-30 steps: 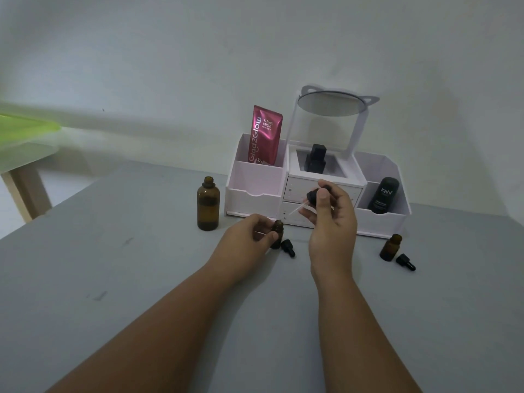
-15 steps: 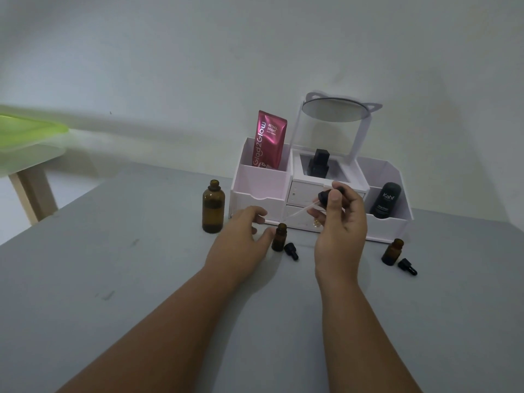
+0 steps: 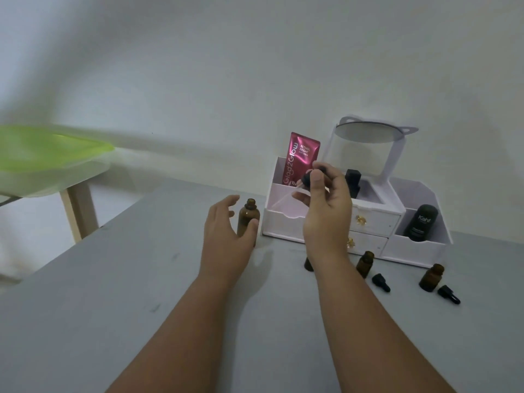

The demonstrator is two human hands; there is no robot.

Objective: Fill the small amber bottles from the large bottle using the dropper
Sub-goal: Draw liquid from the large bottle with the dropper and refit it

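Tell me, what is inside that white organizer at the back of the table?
The organizer's left compartment: a pink sachet. Middle: a black bottle, partly covered by the right hand. Right: a black Kahf container. The two drawers are closed, so their contents are hidden.

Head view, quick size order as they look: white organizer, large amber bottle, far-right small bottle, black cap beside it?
1. white organizer
2. large amber bottle, partly behind the left hand
3. far-right small bottle
4. black cap

Grey table carries amber bottles, black caps (loose), a white organiser.
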